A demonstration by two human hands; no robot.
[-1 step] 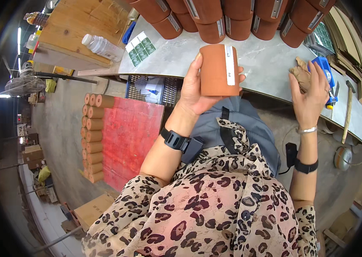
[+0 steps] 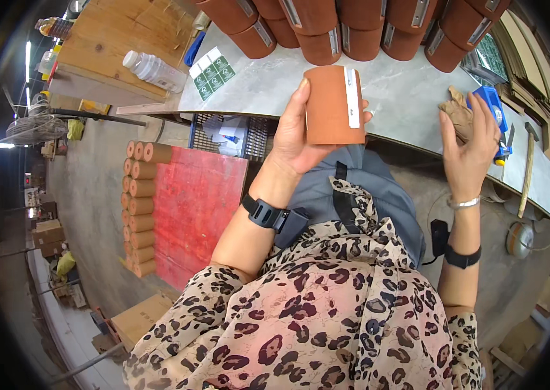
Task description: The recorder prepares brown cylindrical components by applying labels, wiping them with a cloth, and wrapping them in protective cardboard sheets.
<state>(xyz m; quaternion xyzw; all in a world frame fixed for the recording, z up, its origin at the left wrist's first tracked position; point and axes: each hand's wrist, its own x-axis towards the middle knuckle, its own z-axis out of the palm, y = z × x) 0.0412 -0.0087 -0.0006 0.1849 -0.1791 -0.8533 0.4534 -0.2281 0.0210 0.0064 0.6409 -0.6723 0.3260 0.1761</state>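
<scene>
My left hand is wrapped round a terracotta-coloured clay pot, held up in front of me before the table's near edge. A pale metal strip with two small fixings runs down the pot's right side. My thumb lies along its left side, and some fingertips show past its right edge. At the right, my right hand has its fingers stretched out and apart. Beside and partly behind it lies a crumpled brown cloth or glove, next to a blue plastic holder. Whether the fingers touch either is unclear.
Stacked terracotta pots with metal strips line the table's far side. A hammer lies at the right edge. Green-and-white labels and a plastic bottle are left. A red board bears several brown cylinders.
The pot in my left hand has tilted and shifted very slightly, its strip now a little further right. My right hand stays in nearly the same place.
</scene>
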